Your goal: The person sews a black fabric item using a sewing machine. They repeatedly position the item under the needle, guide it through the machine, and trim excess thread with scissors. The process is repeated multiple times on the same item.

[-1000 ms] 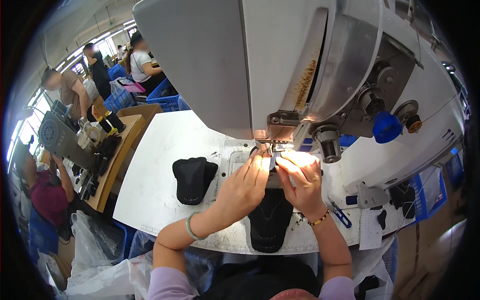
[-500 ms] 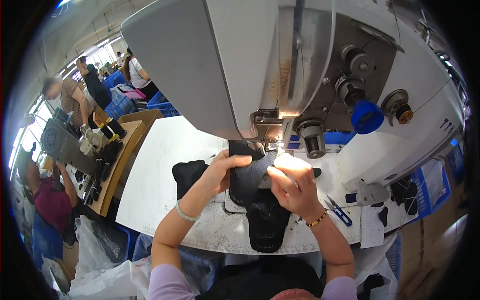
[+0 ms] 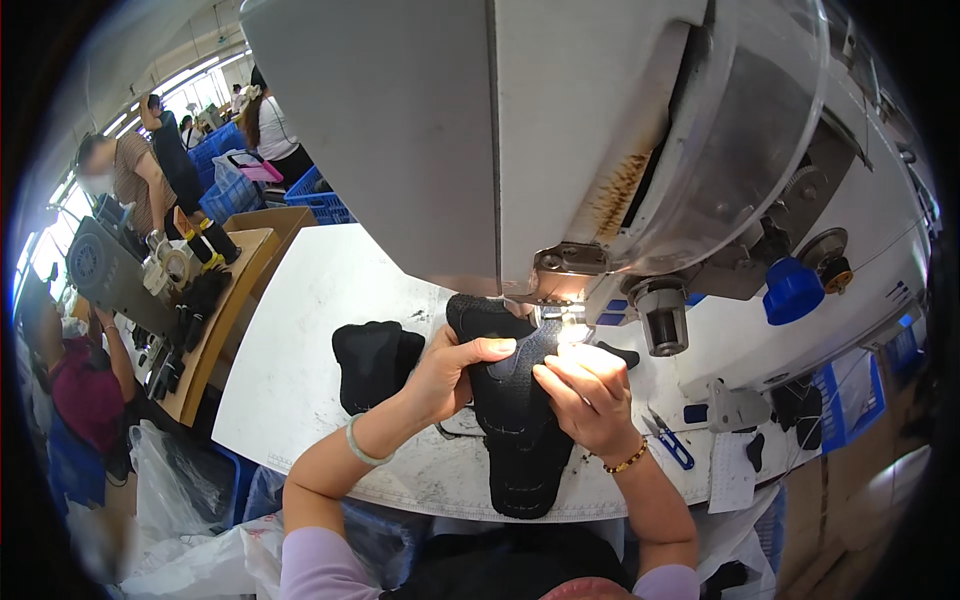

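Observation:
A long black stitched fabric piece (image 3: pixel 515 420) lies on the white sewing table (image 3: pixel 300 340), its far end under the lit needle area of a large grey sewing machine (image 3: pixel 560 150). My left hand (image 3: pixel 448 375) grips the piece's left edge, thumb across the top. On its right side my right hand (image 3: pixel 588 395) presses down, fingers close to the lamp-lit foot. A green bangle is on my left wrist, a beaded bracelet on my right.
A stack of black pieces (image 3: pixel 372 362) lies left of my hands. Blue-handled snips (image 3: pixel 668 445) rest on the table at right. At far left stand a wooden bench with tools (image 3: pixel 195 300), blue crates (image 3: pixel 235 190) and other people at work.
My head has leaned closer to the machine. Both hands have slid the black piece further under the needle; the left hand now grips its edge instead of reaching to the needle.

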`<state>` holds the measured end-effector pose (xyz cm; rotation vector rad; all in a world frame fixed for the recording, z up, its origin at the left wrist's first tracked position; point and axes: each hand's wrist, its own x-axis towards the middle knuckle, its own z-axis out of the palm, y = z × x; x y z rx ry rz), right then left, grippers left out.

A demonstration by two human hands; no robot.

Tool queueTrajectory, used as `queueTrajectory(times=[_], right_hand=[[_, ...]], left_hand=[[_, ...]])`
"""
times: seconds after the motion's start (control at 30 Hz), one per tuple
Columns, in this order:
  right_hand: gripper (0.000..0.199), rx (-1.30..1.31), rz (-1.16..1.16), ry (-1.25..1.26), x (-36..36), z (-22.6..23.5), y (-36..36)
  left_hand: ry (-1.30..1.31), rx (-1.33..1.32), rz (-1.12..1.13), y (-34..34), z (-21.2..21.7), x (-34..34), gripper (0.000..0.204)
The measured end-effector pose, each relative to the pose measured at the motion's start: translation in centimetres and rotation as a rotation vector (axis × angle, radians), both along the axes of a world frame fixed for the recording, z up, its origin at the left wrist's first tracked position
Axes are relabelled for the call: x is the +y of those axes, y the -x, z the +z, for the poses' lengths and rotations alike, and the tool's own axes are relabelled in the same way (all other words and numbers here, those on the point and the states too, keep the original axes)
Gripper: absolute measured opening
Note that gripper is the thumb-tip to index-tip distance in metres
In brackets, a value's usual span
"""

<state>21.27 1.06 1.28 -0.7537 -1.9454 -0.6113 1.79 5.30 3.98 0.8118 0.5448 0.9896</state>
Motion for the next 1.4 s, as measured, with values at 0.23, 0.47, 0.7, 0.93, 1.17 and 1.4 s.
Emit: queueTrajectory(times=[0.23, 0.47, 0.7, 0.93, 1.17, 1.4], right_hand=[[0.035, 0.121, 0.098, 0.083, 1.0, -0.3, -1.8], [0.038, 0.126, 0.255, 0.212, 1.2, 0.6, -2.6], [0.021, 0.169, 0.231, 0.387, 1.1, 0.8, -3.8], [0.025, 0.213, 0.251, 0.397, 1.5, 1.0, -3.7], [0.027, 0.215, 0.208, 0.391, 1.6, 0.8, -3.5], [0.041, 0.08, 0.056, 0.208, 0.6, 1.4, -2.2]], left_hand=[[-0.246, 0.078, 0.146, -1.4, -0.9, -2.0, 0.021], [-0.217, 0.065, 0.233, -2.9, -0.3, -3.4, 0.018], [-0.293, 0.12, 0.341, -4.1, -0.5, -4.0, 0.014], [-0.399, 0.194, 0.376, -4.4, 0.6, -3.7, 0.014], [-0.381, 0.27, 0.374, -4.1, 0.9, -2.7, 0.024], [-0.155, 0.116, 0.22, -2.7, 0.8, -1.3, 0.018]])
